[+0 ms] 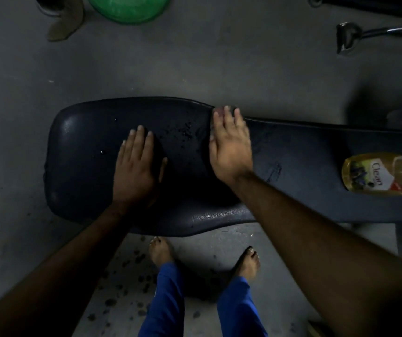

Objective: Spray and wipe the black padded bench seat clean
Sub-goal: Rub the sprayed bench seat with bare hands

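Black padded bench seat [85, 147] spans frame centre, wet droplets mid-pad; left hand [135, 171] flat, fingers spread open on it; right hand [230, 147] pressing a dark cloth (barely visible) at far edge; cleaner bottle [377, 175] lying on right end.

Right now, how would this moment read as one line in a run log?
stage: wiping | left hand: flat on black padded bench seat | right hand: flat at far edge | yellow cleaner bottle: lying on bench

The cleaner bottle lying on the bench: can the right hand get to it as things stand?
Probably yes. The cleaner bottle lies on its side on the narrow part of the black padded bench seat, to the right of the right hand. Only bare padding shows between them, and that hand rests flat, holding nothing visible.
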